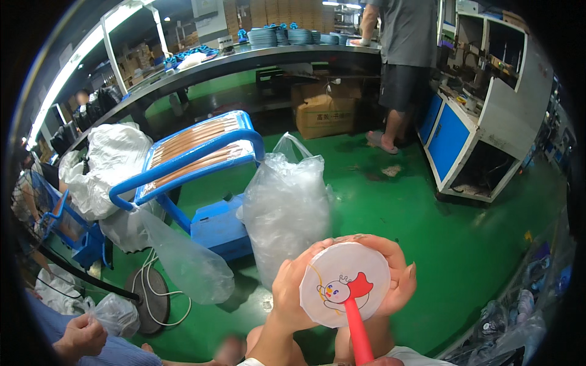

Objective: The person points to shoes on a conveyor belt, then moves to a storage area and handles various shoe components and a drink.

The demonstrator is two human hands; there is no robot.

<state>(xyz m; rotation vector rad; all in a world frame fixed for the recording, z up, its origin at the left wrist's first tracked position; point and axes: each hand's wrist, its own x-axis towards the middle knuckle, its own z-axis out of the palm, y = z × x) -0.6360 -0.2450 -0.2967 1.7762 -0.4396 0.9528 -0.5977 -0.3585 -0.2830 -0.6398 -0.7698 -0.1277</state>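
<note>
A round white hand fan with a printed cartoon figure and a red handle is held up in front of my lap. Its handle slants down toward the lower edge of the head view. My left hand grips the disc by its left rim, most of its fingers hidden behind. On the other side, my right hand curls round the upper right rim with bent fingers. The cartoon side faces up toward me.
A large clear plastic bag stands ahead, beside a blue-framed chair with a blue box under it. A co-worker's hand is at lower left. Another person stands by the far bench. A cabinet is on the right.
</note>
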